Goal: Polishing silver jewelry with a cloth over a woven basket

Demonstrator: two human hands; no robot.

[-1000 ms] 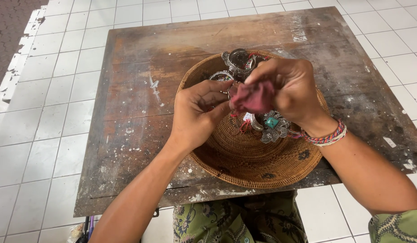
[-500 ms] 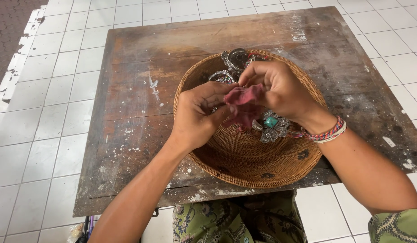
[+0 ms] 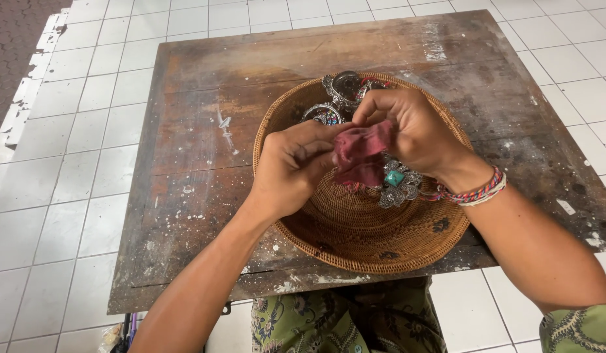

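Head view: compared to a second earlier, both hands had dropped a bit closer to the woven basket [image 3: 355, 252] and the red cloth [image 3: 362, 153] looked more spread out between them, so the rubbing seemed ongoing. Left hand [image 3: 293, 167] fingers were curled tight on the cloth's near end, right hand [image 3: 411, 127] pinched shut on its top. Silver jewellery piece with a turquoise stone [image 3: 396, 180] sat just under the cloth. Basket overhung the table [image 3: 185, 196] front edge; plenty of bare wood left.

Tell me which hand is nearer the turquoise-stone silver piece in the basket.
Right. The right hand is just above the turquoise-stone piece; the left hand sits farther off to its left.
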